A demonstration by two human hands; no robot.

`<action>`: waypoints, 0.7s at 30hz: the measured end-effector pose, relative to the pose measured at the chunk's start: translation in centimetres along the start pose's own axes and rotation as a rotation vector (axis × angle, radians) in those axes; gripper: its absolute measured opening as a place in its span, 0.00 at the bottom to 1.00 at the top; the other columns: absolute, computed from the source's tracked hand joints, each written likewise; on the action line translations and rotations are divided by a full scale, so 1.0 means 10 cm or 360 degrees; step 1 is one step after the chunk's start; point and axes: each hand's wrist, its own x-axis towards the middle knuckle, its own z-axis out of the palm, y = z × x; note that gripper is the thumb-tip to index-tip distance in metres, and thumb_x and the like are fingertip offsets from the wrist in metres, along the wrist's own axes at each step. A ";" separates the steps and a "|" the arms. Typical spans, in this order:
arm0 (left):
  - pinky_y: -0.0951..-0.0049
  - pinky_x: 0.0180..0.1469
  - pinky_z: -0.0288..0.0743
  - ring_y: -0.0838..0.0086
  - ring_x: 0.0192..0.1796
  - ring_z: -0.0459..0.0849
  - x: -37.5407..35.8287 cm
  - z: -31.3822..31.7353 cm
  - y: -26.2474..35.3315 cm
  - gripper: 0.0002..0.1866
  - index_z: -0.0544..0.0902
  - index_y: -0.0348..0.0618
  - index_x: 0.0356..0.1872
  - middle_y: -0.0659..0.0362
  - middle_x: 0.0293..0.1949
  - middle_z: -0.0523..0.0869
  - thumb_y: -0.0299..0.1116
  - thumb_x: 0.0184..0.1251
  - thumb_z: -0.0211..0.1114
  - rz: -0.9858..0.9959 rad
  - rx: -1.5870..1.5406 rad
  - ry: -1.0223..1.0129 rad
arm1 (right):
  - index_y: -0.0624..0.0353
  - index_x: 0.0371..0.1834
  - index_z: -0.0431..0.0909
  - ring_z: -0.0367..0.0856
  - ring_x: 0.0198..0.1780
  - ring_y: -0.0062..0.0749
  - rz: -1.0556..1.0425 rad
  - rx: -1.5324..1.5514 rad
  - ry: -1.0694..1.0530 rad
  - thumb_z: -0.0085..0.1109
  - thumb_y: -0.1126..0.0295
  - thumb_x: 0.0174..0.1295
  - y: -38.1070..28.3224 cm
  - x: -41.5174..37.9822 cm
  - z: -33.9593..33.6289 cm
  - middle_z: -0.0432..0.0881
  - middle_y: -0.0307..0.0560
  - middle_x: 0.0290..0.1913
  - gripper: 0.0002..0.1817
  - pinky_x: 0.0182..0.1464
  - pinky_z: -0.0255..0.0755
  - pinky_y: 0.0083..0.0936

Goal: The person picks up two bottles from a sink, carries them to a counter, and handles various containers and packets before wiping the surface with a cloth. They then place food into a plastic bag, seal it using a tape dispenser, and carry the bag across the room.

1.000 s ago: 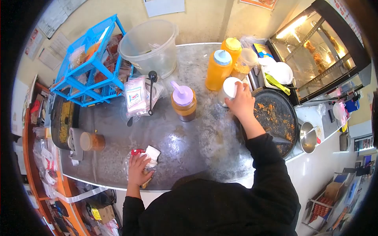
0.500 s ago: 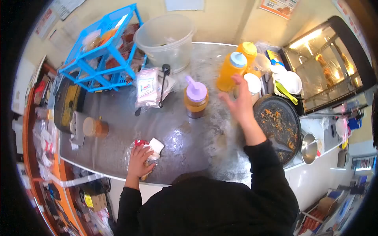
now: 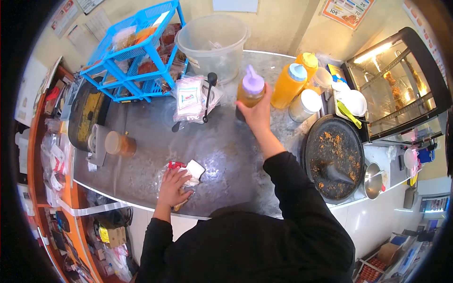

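Note:
My right hand [image 3: 257,112] is wrapped round a squeeze bottle [image 3: 250,96] with a purple cap and brownish contents. Whether the bottle's base touches the tabletop is hidden by the hand. Near the front edge of the table, my left hand [image 3: 173,188] lies with fingers outstretched on a crumpled clear plastic wrapper with red print [image 3: 175,165]. White folded paper [image 3: 193,170] pokes out beside its fingertips. Something yellowish shows under the thumb, too covered to name.
Yellow squeeze bottles [image 3: 289,87] and a white-lidded jar [image 3: 305,106] stand to the right, near a dark round pan [image 3: 334,158] with crumbs. Left of centre are a blue rack [image 3: 134,59], a clear tub [image 3: 212,45], plastic packets [image 3: 188,101] and a lidded container [image 3: 120,144].
My right hand has moved left from beside the yellow bottles and closed on the purple-capped bottle, which has shifted toward the wall. My left hand stays on the wrapper. The view has shifted slightly.

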 end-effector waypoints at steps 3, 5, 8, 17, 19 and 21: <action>0.49 0.75 0.50 0.60 0.71 0.67 0.01 -0.01 -0.01 0.28 0.82 0.58 0.55 0.62 0.61 0.78 0.47 0.48 0.74 -0.0003 0.0008 -0.0007 | 0.69 0.74 0.44 0.61 0.70 0.58 0.0103 -0.0267 0.0227 0.78 0.69 0.46 0.06 0.26 0.21 0.59 0.66 0.70 0.58 0.71 0.57 0.40; 0.49 0.75 0.49 0.60 0.71 0.67 0.00 -0.01 -0.01 0.28 0.82 0.59 0.55 0.62 0.61 0.78 0.47 0.48 0.74 -0.0001 0.0006 -0.0011 | 0.69 0.76 0.40 0.55 0.74 0.57 0.0209 -0.0455 0.0342 0.73 0.69 0.52 0.10 0.34 0.35 0.54 0.67 0.73 0.56 0.73 0.51 0.43; 0.49 0.76 0.49 0.61 0.71 0.67 -0.01 -0.02 -0.03 0.28 0.82 0.60 0.55 0.62 0.62 0.78 0.48 0.49 0.74 0.0002 -0.0014 -0.0005 | 0.67 0.76 0.42 0.55 0.74 0.55 0.0231 -0.0950 0.0636 0.68 0.68 0.55 -0.05 0.21 0.57 0.54 0.67 0.73 0.51 0.73 0.50 0.49; 0.49 0.76 0.46 0.63 0.72 0.66 -0.05 -0.02 -0.11 0.34 0.75 0.53 0.63 0.61 0.64 0.76 0.51 0.53 0.71 -0.0020 -0.0029 -0.0060 | 0.60 0.70 0.62 0.67 0.67 0.51 0.0103 -0.0925 -0.0263 0.54 0.74 0.57 0.39 -0.02 0.74 0.69 0.57 0.66 0.33 0.67 0.61 0.48; 0.49 0.76 0.46 0.62 0.72 0.65 -0.05 -0.02 -0.14 0.37 0.72 0.46 0.64 0.59 0.65 0.75 0.53 0.56 0.70 -0.0103 -0.0088 -0.0127 | 0.64 0.66 0.66 0.70 0.64 0.53 0.0037 -0.0822 -0.0167 0.52 0.74 0.59 0.45 -0.02 0.70 0.71 0.60 0.63 0.28 0.65 0.63 0.45; 0.50 0.76 0.47 0.62 0.73 0.65 -0.07 0.02 -0.20 0.32 0.74 0.46 0.60 0.59 0.64 0.75 0.51 0.58 0.69 -0.0021 -0.0187 0.0013 | 0.64 0.59 0.73 0.73 0.60 0.48 0.0038 -0.0682 0.0021 0.53 0.72 0.63 0.43 -0.03 0.66 0.75 0.59 0.59 0.20 0.62 0.66 0.41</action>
